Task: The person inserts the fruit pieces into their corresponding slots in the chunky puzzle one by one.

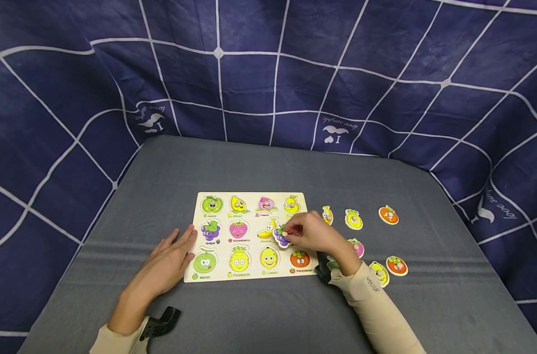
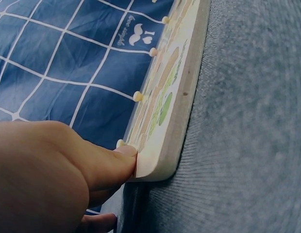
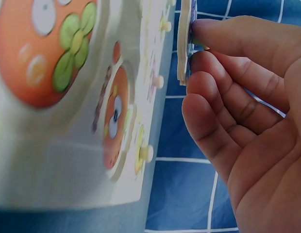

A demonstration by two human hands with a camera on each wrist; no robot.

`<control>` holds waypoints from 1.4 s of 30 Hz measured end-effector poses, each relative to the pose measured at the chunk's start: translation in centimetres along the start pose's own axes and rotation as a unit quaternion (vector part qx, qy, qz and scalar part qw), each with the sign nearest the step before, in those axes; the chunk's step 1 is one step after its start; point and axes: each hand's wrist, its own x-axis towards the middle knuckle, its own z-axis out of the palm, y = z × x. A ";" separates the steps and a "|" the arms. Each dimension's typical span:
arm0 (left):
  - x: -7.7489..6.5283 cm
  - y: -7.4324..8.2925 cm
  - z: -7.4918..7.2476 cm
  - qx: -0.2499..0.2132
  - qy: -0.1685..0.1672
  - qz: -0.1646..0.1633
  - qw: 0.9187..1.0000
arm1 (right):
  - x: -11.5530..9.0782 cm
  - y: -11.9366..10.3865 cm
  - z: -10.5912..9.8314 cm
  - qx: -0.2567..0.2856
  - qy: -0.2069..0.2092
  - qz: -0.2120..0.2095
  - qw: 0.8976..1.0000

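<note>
A fruit puzzle board (image 1: 255, 258) lies flat on the table, with apple, peach, strawberry, melon and other fruit pictures. My right hand (image 1: 314, 233) is over its right part and pinches a purple grape puzzle piece (image 1: 280, 240) between thumb and fingers. In the right wrist view the piece (image 3: 185, 43) is seen edge-on, raised above the board's surface. My left hand (image 1: 162, 265) rests at the board's left edge, fingers extended. The left wrist view has the left thumb (image 2: 109, 162) on the board's near corner. The right hand hides the picture under it.
Right of the board lie several loose pieces: a banana (image 1: 327, 215), a pineapple (image 1: 353, 220), a persimmon (image 1: 388, 215), a red-orange fruit (image 1: 397, 266), a yellow fruit (image 1: 380, 274) and a pink one (image 1: 358, 248). A green piece (image 1: 332, 263) is partly behind the right wrist. Blue checked cloth (image 1: 250, 83) surrounds the table.
</note>
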 end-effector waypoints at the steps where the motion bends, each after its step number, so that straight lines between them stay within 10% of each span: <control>1: 0.0 0.0 0.0 0.000 0.000 0.000 1.000 | 0.1 -0.1 0.1 0.000 -0.001 0.002 1.000; 42: -0.1 0.1 0.0 0.005 0.008 0.009 1.000 | 5.5 -3.2 3.3 0.018 -0.033 -0.023 0.999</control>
